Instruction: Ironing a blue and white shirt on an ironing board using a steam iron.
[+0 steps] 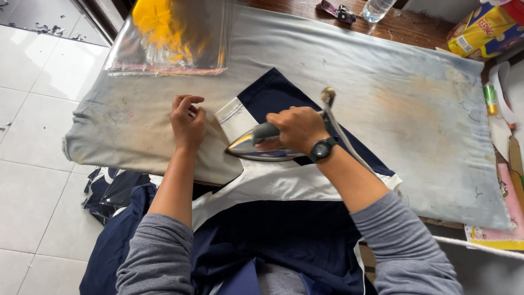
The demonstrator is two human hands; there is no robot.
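At the near edge of the cloth-covered table (415, 109), the right hand (295, 128) grips the iron (256, 147) on the navy-and-white garment (273, 186), so the left hand (187, 123), fingers curled pressing the fabric, should hold it taut and clear.

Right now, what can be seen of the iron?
The iron is a shiny metal one with a grey handle and a pale cord rising from its rear. It lies flat on the white panel of the navy garment, tip pointing left. The right hand grips its handle.
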